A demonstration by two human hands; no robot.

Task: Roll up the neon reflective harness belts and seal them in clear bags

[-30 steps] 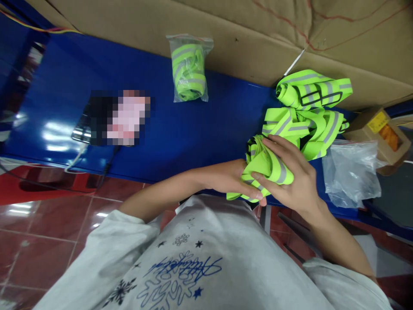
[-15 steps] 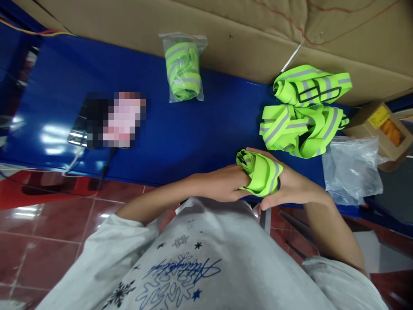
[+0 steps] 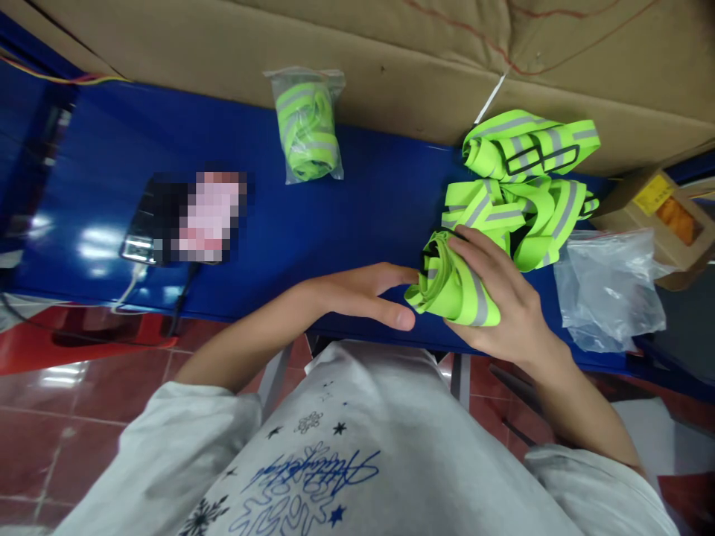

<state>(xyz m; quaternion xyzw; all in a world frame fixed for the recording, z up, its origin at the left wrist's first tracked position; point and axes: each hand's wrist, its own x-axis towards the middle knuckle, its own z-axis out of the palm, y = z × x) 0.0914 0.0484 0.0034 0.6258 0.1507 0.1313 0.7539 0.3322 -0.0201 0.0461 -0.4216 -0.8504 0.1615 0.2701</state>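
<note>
In right hand (image 3: 517, 313): strap roll (image 3: 461, 286), fingers wrapped round, likely so coils don't spring loose. Left hand (image 3: 357, 292) at its edge, fingers and thumb spread. Loose straps (image 3: 503, 216) just beyond grip.

Open lane across blue tabletop (image 3: 385, 201) between bagged strap (image 3: 308, 130) and strap heap (image 3: 536, 195), cardboard (image 3: 335, 45) behind
</note>
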